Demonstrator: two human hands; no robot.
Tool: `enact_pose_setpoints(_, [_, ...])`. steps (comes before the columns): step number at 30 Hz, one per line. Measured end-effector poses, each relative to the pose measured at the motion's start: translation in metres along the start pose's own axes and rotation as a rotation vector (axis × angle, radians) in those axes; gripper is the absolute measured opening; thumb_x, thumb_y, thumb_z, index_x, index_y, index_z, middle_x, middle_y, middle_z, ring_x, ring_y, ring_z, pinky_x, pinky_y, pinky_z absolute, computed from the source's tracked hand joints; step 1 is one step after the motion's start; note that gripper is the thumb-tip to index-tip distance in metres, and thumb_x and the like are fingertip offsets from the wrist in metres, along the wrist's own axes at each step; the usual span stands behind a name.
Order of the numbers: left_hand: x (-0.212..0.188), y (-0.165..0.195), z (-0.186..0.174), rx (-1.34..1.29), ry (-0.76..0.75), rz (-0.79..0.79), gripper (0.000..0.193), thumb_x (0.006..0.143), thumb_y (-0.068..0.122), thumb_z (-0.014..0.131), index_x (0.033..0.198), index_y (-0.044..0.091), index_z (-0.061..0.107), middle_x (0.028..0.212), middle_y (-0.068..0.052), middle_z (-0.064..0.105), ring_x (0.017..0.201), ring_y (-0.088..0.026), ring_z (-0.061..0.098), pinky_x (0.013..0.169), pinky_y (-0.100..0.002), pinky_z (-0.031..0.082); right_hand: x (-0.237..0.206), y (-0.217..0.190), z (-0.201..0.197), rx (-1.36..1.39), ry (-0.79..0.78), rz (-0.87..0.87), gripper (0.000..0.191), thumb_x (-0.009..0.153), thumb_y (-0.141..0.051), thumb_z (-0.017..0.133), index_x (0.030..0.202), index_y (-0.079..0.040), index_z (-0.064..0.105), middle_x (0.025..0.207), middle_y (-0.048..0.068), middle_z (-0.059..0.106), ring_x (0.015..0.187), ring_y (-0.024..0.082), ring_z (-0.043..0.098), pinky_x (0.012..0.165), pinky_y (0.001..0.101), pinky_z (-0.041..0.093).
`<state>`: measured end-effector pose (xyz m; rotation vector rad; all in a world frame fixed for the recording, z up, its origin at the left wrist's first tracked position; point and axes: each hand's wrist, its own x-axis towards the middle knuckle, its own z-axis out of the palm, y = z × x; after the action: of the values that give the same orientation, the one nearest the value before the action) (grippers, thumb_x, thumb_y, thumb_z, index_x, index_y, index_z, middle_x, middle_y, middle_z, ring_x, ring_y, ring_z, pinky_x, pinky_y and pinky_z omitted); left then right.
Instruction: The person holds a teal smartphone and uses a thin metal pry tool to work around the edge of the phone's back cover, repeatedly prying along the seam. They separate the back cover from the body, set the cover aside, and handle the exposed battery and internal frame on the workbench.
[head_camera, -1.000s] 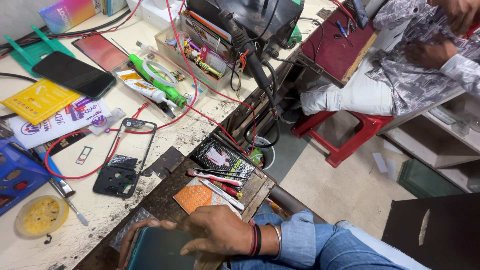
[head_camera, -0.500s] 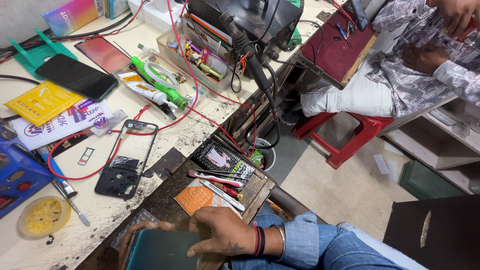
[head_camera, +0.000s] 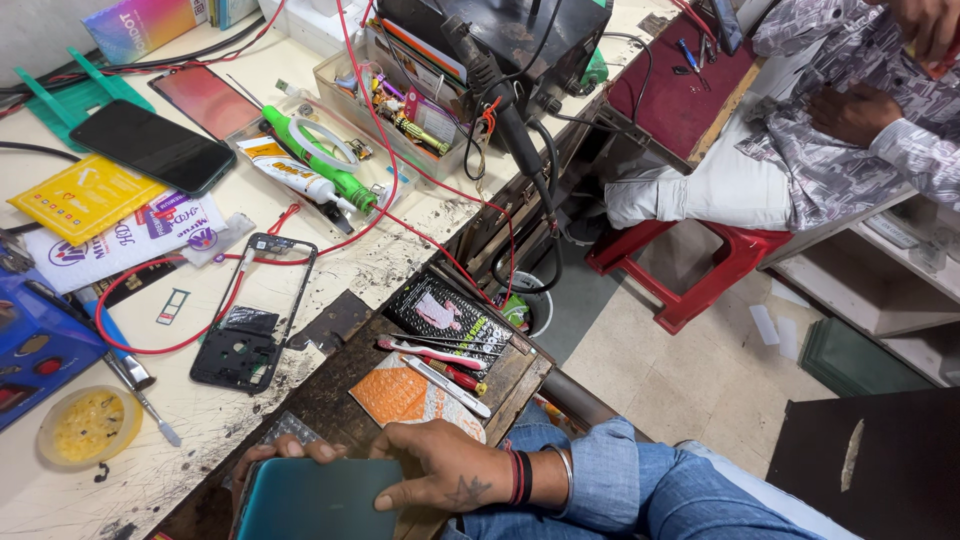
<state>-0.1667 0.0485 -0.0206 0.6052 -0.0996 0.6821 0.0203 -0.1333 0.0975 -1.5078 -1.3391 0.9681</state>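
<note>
A teal phone, back side up, lies at the bottom edge of the view over the front of a dark open drawer. My right hand, with a small tattoo and dark wristbands, grips its right edge with the thumb across the top. My left hand is mostly hidden behind the phone; only its fingertips show along the upper left edge. A black phone frame with a red wire looped beside it lies on the stained bench just up and left.
The drawer holds an orange packet, tweezers and screwdrivers. On the bench: a black smartphone, a red screen, a green tool, a yellow dish. Another person sits on a red stool at right.
Both hands keep the teal phone in almost the same spot. The view has shifted slightly.
</note>
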Motion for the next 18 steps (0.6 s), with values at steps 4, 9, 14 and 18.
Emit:
enact_pose_setpoints(4, [0.001,-0.001,0.002,-0.046,-0.037,0.009,0.036,0.108,0.015,0.061,0.143,0.012,0.054,0.129,-0.018,0.058,0.122,-0.04,0.061,0.115,-0.07,0.04,-0.003,-0.003,0.0,-0.1,-0.018,-0.021,0.059,0.092,-0.046,0.076,0.131,-0.005,0.061,0.115,0.015,0.07,0.11,0.032,0.07,0.093,0.0405,0.056])
enact_pose_setpoints(9, [0.006,-0.005,0.007,-0.016,-0.004,0.062,0.036,0.107,0.019,0.067,0.139,0.012,0.054,0.126,-0.017,0.057,0.123,-0.04,0.06,0.114,-0.07,0.042,-0.006,-0.008,0.004,-0.273,-0.012,-0.209,0.088,0.087,-0.05,0.078,0.152,-0.001,0.045,0.129,0.019,0.062,0.122,0.037,0.065,0.105,0.0452,0.053])
enact_pose_setpoints(14, [0.012,-0.013,0.011,-0.027,-0.064,0.111,0.088,0.082,0.054,0.084,0.147,0.006,0.051,0.131,-0.019,0.055,0.124,-0.041,0.06,0.103,-0.065,0.048,-0.007,-0.007,0.011,-0.333,-0.001,-0.13,0.102,0.084,-0.051,0.081,0.163,-0.002,0.039,0.125,0.02,0.062,0.117,0.037,0.067,0.097,0.0452,0.055])
enact_pose_setpoints(18, [0.014,-0.011,0.011,0.135,-0.109,0.022,0.096,0.081,0.063,0.081,0.144,-0.001,0.048,0.123,-0.026,0.057,0.121,-0.042,0.061,0.112,-0.063,0.045,-0.011,-0.004,0.009,-0.275,-0.019,-0.136,0.099,0.086,-0.051,0.078,0.162,-0.002,0.038,0.125,0.019,0.063,0.114,0.036,0.069,0.094,0.0445,0.057])
